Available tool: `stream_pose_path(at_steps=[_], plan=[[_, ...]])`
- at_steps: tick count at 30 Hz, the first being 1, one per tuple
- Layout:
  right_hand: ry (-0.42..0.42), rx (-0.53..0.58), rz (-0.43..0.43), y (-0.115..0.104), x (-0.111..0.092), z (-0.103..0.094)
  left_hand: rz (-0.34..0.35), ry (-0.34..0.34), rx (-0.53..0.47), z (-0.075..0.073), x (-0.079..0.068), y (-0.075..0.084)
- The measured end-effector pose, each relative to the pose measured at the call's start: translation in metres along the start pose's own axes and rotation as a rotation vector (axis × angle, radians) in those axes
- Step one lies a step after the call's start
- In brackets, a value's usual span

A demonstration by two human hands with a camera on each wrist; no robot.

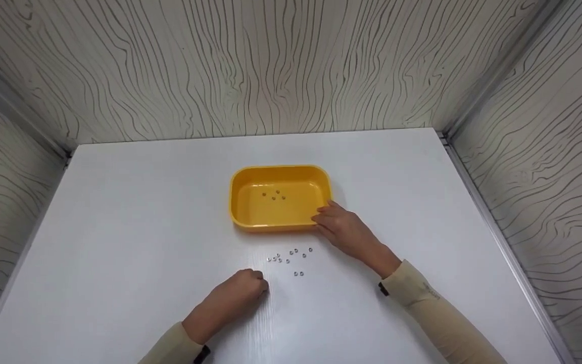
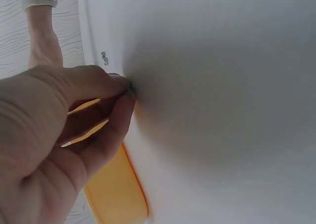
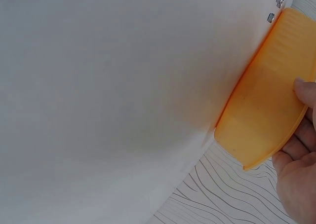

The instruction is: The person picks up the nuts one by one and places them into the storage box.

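A yellow plastic bin [image 1: 276, 228] stands on the white table with several small metal nuts [image 1: 274, 198] on its floor. My right hand [image 1: 349, 233] grips its near right corner, thumb [image 3: 305, 92] against the outer wall and fingers over the rim. Below and to the left, my left hand [image 1: 236, 297] is low over the table. Its thumb and finger pinch a tiny dark nut [image 2: 131, 88], mostly hidden between the fingertips. Several loose nuts [image 1: 287, 261] lie scattered between the bin and my left hand.
Two of the loose nuts [image 1: 298, 274] lie closer to me than the others. Wood-patterned panels [image 1: 271, 65] enclose the white table [image 1: 134, 217] at the back and both sides.
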State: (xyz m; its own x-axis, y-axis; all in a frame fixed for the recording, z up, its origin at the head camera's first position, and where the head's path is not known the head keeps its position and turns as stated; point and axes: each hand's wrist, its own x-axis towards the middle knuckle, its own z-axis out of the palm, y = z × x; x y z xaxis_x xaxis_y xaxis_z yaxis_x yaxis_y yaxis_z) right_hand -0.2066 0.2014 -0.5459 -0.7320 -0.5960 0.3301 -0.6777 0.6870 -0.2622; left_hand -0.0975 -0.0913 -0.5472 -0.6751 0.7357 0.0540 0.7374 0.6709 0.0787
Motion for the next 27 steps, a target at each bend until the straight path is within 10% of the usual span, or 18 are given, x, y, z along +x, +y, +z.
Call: stream_pose_path(at_steps=[12,27], plan=[[0.009,-0.009,-0.002,0.000,0.002,0.000,0.027,0.081,0.277,0.003,0.001,0.010],[0.008,-0.020,0.001,0.000,0.000,0.001,0.049,0.058,0.311,0.003,-0.003,0.012]])
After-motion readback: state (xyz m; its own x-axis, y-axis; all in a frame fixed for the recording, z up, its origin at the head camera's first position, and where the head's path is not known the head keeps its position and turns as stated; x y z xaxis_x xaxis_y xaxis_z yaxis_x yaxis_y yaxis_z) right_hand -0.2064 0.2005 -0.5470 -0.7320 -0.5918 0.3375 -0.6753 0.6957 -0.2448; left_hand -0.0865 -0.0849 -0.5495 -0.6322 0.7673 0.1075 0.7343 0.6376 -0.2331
